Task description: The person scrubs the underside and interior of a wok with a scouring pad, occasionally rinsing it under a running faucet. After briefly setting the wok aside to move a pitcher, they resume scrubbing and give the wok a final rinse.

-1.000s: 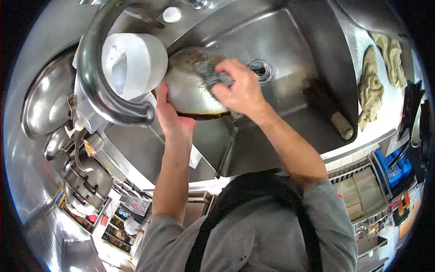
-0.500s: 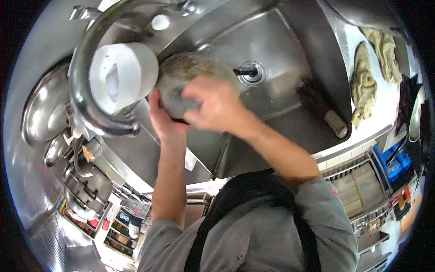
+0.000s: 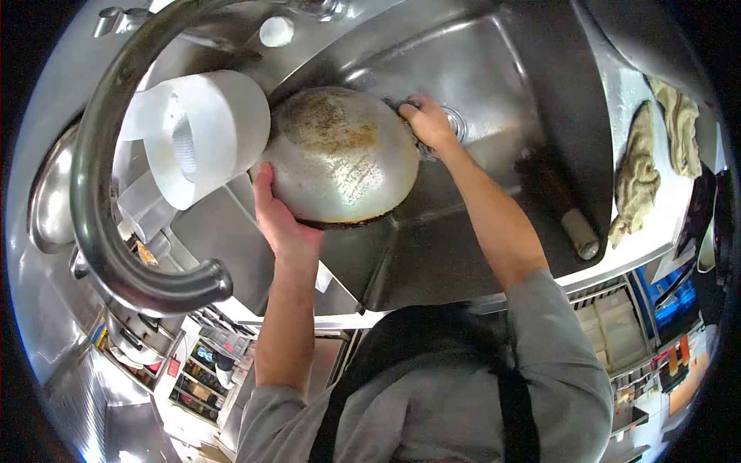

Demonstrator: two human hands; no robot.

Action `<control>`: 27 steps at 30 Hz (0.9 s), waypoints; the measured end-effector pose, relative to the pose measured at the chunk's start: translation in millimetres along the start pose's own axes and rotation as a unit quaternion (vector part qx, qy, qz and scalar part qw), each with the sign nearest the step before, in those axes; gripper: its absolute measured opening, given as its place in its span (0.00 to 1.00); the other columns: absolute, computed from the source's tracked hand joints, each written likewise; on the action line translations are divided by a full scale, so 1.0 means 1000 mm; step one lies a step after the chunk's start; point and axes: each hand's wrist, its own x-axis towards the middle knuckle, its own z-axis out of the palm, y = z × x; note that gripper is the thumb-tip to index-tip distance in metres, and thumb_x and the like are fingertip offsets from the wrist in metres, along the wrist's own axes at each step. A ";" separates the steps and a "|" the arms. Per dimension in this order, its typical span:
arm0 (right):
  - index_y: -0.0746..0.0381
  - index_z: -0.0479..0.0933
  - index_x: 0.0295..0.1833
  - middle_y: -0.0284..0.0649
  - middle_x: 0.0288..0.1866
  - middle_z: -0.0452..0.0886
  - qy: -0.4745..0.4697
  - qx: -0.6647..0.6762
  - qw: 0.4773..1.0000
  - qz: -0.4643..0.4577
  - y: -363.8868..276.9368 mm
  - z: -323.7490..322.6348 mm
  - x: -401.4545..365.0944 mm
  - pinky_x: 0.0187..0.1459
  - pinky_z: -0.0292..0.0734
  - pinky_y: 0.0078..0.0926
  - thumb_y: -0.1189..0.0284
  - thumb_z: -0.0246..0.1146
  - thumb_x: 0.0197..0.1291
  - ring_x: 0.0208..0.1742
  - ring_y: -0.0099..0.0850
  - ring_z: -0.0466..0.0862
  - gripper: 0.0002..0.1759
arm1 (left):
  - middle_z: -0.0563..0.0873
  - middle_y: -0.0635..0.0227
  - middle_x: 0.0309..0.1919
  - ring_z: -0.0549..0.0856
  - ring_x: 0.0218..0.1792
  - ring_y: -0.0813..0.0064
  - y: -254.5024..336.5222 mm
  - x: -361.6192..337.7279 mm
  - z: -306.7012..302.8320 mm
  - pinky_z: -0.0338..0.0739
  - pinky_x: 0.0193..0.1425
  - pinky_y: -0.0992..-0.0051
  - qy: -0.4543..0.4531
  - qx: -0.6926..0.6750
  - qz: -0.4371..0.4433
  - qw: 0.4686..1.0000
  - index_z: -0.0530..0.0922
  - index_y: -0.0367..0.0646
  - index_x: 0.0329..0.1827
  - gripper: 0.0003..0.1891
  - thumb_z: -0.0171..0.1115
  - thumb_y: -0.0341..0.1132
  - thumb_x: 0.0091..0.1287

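Note:
A round metal pan [image 3: 340, 158] is held bottom-up over the steel sink [image 3: 494, 62], its underside stained brown. My left hand [image 3: 278, 216] grips the pan's near rim. At the pan's far right edge my right hand [image 3: 427, 123] is closed on a grey steel scourer [image 3: 401, 106], which is mostly hidden under the fingers, close to the drain [image 3: 457, 123].
A curved steel tap pipe [image 3: 100, 201] arches at the left, beside a white cylindrical strainer [image 3: 197, 135]. A brush with a wooden handle [image 3: 567, 212] lies in the sink at right. Two cloths [image 3: 656, 162] lie on the counter. Metal pans hang at left.
My right hand with the scourer has moved from the pan's near middle to its far right edge by the drain. The pan's stained underside is now fully exposed.

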 end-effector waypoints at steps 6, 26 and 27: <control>0.70 0.79 0.65 0.67 0.61 0.82 0.008 -0.050 0.998 -0.025 -0.006 -0.007 -0.013 0.67 0.74 0.44 0.57 0.62 0.60 0.66 0.59 0.81 0.34 | 0.84 0.66 0.60 0.83 0.61 0.62 0.002 -0.010 -0.004 0.79 0.66 0.56 0.036 0.010 0.005 0.999 0.76 0.41 0.67 0.24 0.66 0.44 0.73; 0.66 0.79 0.55 0.42 0.36 0.84 0.000 -0.064 0.989 -0.131 -0.101 -0.028 -0.178 0.41 0.78 0.29 0.67 0.66 0.56 0.35 0.28 0.81 0.22 | 0.84 0.74 0.43 0.81 0.43 0.81 -0.021 -0.071 -0.166 0.81 0.45 0.72 -0.133 0.147 -0.001 0.980 0.80 0.43 0.56 0.16 0.66 0.46 0.76; 0.66 0.79 0.55 0.42 0.36 0.84 -0.009 -0.072 0.988 -0.137 -0.109 -0.022 -0.180 0.41 0.78 0.29 0.67 0.66 0.56 0.35 0.28 0.81 0.22 | 0.84 0.72 0.46 0.81 0.44 0.82 -0.021 -0.069 -0.172 0.82 0.44 0.71 -0.145 0.168 0.008 0.975 0.80 0.40 0.58 0.21 0.69 0.47 0.74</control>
